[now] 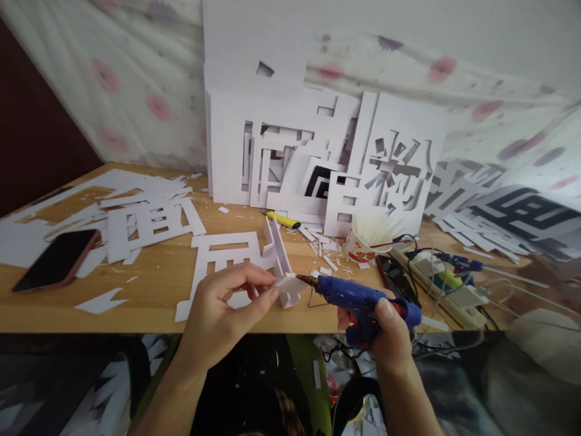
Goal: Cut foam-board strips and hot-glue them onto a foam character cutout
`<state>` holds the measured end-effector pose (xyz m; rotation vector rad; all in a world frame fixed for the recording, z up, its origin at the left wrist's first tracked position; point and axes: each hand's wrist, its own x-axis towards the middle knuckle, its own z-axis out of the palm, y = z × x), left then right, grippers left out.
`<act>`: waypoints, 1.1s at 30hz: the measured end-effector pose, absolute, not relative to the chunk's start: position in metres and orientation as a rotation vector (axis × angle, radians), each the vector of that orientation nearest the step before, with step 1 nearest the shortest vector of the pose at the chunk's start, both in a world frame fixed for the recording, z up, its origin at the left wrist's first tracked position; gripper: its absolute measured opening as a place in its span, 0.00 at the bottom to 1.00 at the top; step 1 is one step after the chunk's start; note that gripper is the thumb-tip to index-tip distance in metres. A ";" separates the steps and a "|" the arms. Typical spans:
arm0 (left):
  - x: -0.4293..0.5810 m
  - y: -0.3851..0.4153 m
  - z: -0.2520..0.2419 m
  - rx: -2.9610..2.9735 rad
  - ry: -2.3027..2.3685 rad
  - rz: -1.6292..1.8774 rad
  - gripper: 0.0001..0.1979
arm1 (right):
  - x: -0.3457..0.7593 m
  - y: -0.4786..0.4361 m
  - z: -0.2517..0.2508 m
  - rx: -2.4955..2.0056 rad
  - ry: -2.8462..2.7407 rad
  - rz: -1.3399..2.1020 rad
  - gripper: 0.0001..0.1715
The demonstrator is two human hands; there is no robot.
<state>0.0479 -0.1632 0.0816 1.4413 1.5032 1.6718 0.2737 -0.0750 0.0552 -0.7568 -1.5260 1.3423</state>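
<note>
Pinching a small white flat foam-board piece (289, 283), left hand (222, 312) grip pressed shut on it, thumb against fingertips, over the near edge of the light wooden counter (158, 284). Right hand (390, 339) grip wrapped round a blue plastic hot glue gun (349, 293) just right of the piece, nozzle touching it. 1 dark smartphone in pink case (57, 260) lies far left of both grips; 1 yellow utility knife (284, 219) lies beyond them.

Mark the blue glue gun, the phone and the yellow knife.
Blue plastic hot-glue gun (349, 295): head view, on its barrel.
Black smartphone in pink case (57, 259): head view, screen middle.
Yellow plastic utility knife (282, 219): head view, on its handle.
</note>
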 end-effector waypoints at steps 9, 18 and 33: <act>0.047 -0.165 0.083 1.465 1.501 1.727 0.03 | 0.278 -0.075 0.053 -0.838 -1.523 1.375 0.33; 0.043 -0.170 0.082 1.413 1.545 1.773 0.04 | 0.280 -0.076 0.054 -0.857 -1.520 1.342 0.32; 0.041 -0.172 0.085 1.411 1.532 1.827 0.05 | 0.281 -0.076 0.056 -0.921 -1.544 1.308 0.35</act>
